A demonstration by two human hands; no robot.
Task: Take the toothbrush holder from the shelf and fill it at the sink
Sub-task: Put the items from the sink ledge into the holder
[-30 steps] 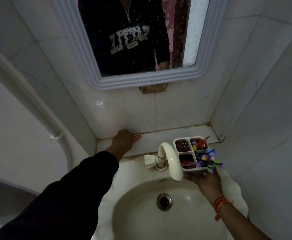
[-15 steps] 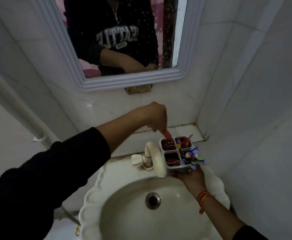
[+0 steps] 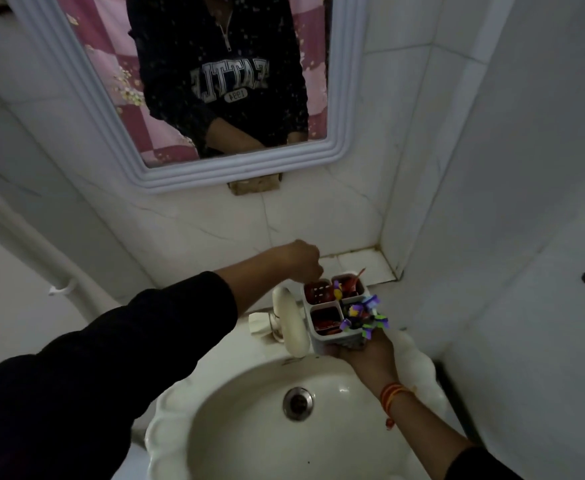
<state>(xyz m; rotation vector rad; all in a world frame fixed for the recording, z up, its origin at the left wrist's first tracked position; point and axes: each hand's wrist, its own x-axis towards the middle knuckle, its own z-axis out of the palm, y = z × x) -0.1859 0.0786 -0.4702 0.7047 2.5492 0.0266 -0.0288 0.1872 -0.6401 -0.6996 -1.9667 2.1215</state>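
The toothbrush holder (image 3: 334, 338) is a white box with several compartments and purple toy flowers (image 3: 364, 315) in its front right one. Red items lie in the other compartments. My right hand (image 3: 370, 355) grips it from below, over the sink's back right rim, close beside the tap (image 3: 293, 320). My left hand (image 3: 299, 259) hovers over the back left compartment with fingers pinched. A thin red item runs from the fingertips down into that compartment; most of it is hidden.
The white sink (image 3: 249, 427) with its drain (image 3: 298, 403) lies below. A tiled shelf (image 3: 364, 265) sits behind the holder in the corner. A mirror (image 3: 235, 171) hangs above, and a white pipe (image 3: 41, 251) runs down the left wall.
My left hand lifted a red item off the shelf at the left, carried it right, and lowered it into the holder's back left compartment. My right hand kept the holder beside the tap.
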